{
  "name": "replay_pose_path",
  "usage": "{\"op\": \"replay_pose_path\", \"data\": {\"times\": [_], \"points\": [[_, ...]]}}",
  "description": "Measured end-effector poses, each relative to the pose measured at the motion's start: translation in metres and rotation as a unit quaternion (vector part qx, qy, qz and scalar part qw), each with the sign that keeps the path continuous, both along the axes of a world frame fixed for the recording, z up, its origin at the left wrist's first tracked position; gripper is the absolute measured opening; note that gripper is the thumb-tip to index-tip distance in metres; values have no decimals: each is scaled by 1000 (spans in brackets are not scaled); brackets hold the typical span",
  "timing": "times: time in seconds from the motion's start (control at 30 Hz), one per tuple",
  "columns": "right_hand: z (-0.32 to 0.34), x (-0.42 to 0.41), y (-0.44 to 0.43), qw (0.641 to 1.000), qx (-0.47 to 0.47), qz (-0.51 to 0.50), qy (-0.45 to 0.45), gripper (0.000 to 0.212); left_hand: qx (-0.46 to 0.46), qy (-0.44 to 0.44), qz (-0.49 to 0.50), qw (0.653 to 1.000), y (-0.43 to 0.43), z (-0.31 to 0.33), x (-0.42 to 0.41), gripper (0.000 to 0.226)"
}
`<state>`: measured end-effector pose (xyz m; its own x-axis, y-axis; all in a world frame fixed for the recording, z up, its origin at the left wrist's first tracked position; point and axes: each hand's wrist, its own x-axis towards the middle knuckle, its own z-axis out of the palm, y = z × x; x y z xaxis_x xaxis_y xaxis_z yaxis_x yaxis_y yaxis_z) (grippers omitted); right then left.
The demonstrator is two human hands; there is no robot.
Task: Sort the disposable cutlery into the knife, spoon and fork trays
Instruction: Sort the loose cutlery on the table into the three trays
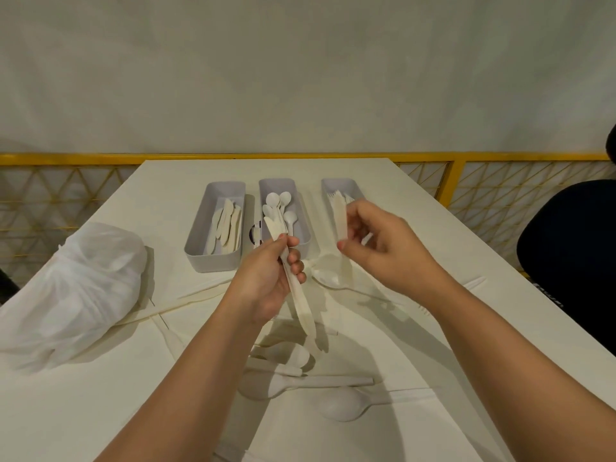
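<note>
You had three trays in a row toward the far edge of the table (383, 181): knives (228, 225) in the left tray (213, 261), spoons (276, 203) in the middle tray (276, 185), forks (336, 200) in the right tray (336, 183). The bag (83, 288) sat by the left edge. Loose cutlery (300, 383) lay scattered in front of the trays, down toward the near edge.

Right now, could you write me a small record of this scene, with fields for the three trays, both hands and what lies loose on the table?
left tray: flat knife-like pieces inside
middle tray: spoons inside
right tray: forks inside, partly hidden by the right hand
left hand: grips a bundle of several pale pieces
right hand: pinches one flat piece; type unclear
table: loose spoon and other unsorted cutlery near the person
other: white plastic bag at the left
</note>
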<state>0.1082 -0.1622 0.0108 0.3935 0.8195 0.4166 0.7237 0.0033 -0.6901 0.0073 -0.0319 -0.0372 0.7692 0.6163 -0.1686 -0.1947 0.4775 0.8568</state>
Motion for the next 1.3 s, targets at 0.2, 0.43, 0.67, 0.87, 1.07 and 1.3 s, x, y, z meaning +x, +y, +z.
{"op": "replay_pose_path", "data": {"times": [0.2, 0.43, 0.67, 0.87, 1.07, 1.3], "points": [[-14, -11, 5, 977, 175, 15, -118, 10, -51, -15, -26, 998, -3, -2, 2, 36], [-48, -16, 17, 974, 142, 79, -160, 10, -81, -29, 2, 996, -1, -3, 2, 49], [-55, -18, 25, 963, 90, 51, -249, 13, -85, -18, 7, 996, 1, 0, 0, 29], [-56, -23, 23, 994, 39, 47, -86, 29, -51, -37, 23, 998, 1, 3, -1, 23], [-41, -36, 32, 977, -101, 56, 177, 44, 8, -7, 46, 999, 9, 10, -1, 20], [-24, -44, 59, 933, -128, 133, 309, 31, 113, 50, 65, 990, 38, 29, -6, 24]]}}
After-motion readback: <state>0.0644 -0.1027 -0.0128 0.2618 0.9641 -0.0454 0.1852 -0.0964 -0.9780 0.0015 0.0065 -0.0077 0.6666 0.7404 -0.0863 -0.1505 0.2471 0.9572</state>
